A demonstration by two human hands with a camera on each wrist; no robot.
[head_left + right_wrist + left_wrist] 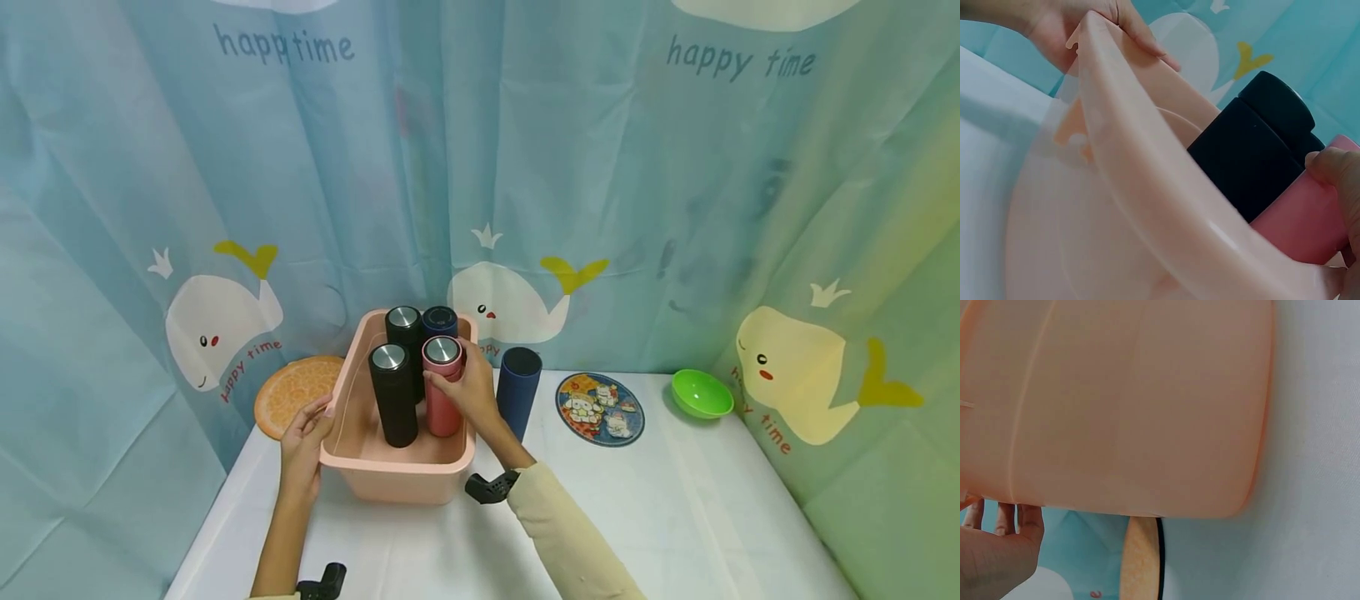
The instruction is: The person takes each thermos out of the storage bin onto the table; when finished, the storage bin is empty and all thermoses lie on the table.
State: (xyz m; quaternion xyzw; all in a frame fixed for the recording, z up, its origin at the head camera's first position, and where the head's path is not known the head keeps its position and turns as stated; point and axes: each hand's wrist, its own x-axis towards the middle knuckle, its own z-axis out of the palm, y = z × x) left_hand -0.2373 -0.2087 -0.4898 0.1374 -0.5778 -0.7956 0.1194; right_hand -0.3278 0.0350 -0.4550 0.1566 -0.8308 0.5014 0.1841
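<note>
My right hand [472,385] grips a pink vacuum flask [442,396] with a silver-topped lid, which stands inside a pale pink plastic tub [397,487]. Around the tub's left rim my left hand [303,442] is holding on, its thumb inside and fingers outside in the right wrist view. Beside the pink flask stands a black flask [393,396]. Behind these two are another black flask [405,321] and a dark blue flask [440,317], partly hidden. In the right wrist view, the pink flask [1307,215] touches or nearly touches the black flask [1254,150].
A second blue flask [519,387] stands on the white table [675,517], right of the tub. Further right lie a round cartoon-printed mat [600,410] and a green bowl [701,395]. An orange-patterned round pad [288,396] is at the left, against the blue curtain [562,167].
</note>
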